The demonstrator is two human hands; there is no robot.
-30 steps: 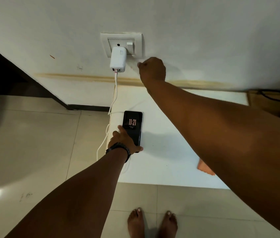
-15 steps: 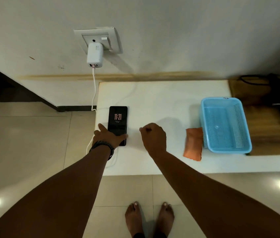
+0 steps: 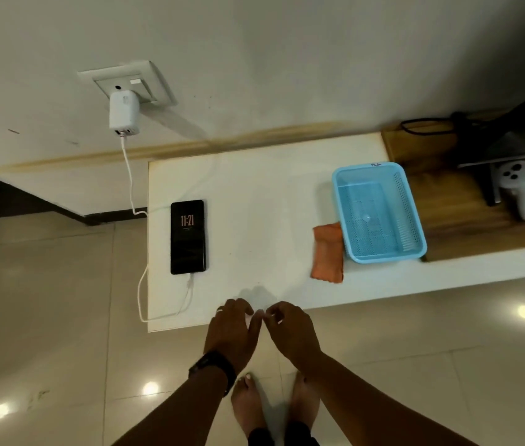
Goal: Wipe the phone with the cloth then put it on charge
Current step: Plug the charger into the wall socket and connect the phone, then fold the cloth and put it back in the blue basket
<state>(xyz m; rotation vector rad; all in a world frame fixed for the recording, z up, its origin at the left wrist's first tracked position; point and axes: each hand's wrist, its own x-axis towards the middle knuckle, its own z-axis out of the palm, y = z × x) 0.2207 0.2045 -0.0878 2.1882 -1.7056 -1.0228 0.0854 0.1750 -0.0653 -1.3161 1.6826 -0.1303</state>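
Note:
The black phone (image 3: 188,237) lies face up on the white table (image 3: 264,220) near its left edge, screen lit with 11:21. A white cable (image 3: 140,284) runs from the phone's near end, loops off the table's left side and rises to the white charger (image 3: 124,113) plugged into the wall socket (image 3: 145,82). The orange cloth (image 3: 327,252) lies folded beside the blue basket. My left hand (image 3: 232,333) and my right hand (image 3: 290,333) hover side by side over the table's front edge, fingers loosely curled and empty, well short of the phone.
An empty blue plastic basket (image 3: 380,214) sits on the table right of the cloth. Further right a wooden surface (image 3: 447,226) carries a white controller (image 3: 520,191) and dark cables. My bare feet (image 3: 270,410) stand on the tiled floor below the table edge.
My left hand has let go of the phone and my right hand has come back from the wall socket. Both hands have drawn back to the table's front edge.

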